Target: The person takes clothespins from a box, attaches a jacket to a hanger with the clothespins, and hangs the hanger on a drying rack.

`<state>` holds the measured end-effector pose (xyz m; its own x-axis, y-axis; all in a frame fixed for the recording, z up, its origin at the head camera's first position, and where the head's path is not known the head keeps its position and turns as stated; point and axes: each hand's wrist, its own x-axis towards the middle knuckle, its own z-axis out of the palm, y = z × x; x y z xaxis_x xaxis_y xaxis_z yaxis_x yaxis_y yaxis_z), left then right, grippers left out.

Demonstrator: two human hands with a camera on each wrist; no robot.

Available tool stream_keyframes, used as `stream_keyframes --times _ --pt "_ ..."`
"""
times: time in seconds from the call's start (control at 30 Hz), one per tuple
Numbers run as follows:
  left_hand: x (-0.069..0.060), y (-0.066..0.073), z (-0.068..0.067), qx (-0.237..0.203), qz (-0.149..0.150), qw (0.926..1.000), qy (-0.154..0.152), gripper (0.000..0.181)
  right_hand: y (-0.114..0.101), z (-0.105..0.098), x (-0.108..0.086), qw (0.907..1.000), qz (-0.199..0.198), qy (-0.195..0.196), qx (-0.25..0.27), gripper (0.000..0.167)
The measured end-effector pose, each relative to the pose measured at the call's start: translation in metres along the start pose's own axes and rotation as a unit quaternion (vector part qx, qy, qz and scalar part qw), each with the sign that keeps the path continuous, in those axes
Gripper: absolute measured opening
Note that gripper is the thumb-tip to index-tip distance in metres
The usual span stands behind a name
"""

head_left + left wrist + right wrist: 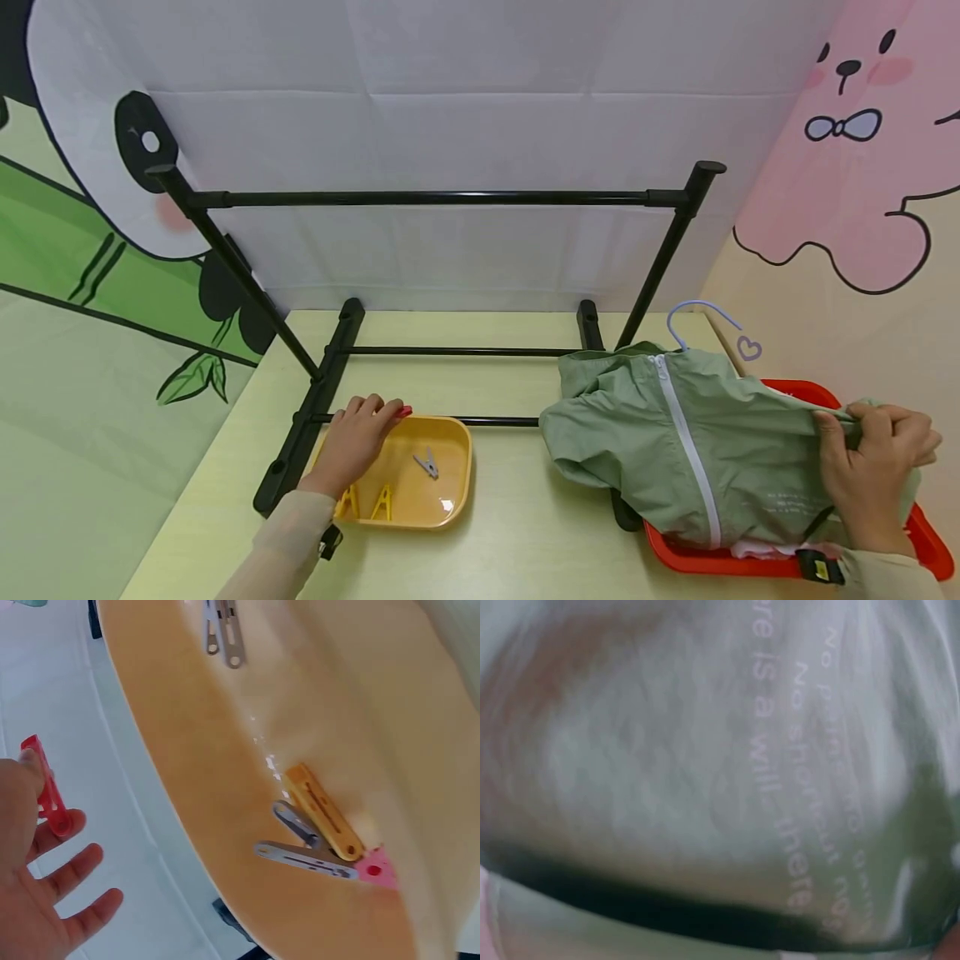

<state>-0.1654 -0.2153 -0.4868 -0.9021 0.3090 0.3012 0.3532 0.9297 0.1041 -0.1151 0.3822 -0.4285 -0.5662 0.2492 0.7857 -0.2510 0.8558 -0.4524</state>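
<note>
My left hand [352, 446] pinches a red clothespin [405, 411] between thumb and index finger, above the left side of a yellow tray [450, 446]. In the left wrist view the red clothespin [51, 791] shows clearly, with the other fingers spread. The tray holds a grey clothespin [427, 464] and yellow clothespins [382, 502]. My right hand [873, 467] grips the edge of a green zip jacket [750, 442]. A blue hanger [701, 302] pokes out at its collar. Printed jacket fabric [667, 765] fills the right wrist view, so the fingers are hidden there.
A black rack [435, 198] stands on the pale table [525, 517], its lower bars behind the tray. Beneath the jacket lies a red basket [720, 565] with pink and white cloth inside. A printed curtain [480, 133] hangs behind.
</note>
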Motion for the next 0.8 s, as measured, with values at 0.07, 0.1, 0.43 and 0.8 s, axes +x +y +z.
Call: stream_keyframes --times 0.07,0.1,0.43,0.8 --pt "0.002 0.002 -0.002 0.004 0.019 0.9997 0.018 0.023 0.000 0.000 0.000 1.0000 -0.002 0.000 0.002 0.082" --pt "0.003 0.003 -0.003 0.007 0.030 0.9992 0.026 0.023 0.000 0.000 0.000 1.0000 -0.004 0.001 0.002 0.082" --pt "0.014 0.018 -0.015 0.021 0.074 0.9955 0.056 0.024 -0.002 0.001 0.002 0.9998 -0.016 0.007 0.007 0.080" --pt "0.022 0.031 -0.020 0.016 0.114 0.9897 0.085 0.027 -0.001 0.001 0.002 0.9999 -0.011 -0.001 0.004 0.081"
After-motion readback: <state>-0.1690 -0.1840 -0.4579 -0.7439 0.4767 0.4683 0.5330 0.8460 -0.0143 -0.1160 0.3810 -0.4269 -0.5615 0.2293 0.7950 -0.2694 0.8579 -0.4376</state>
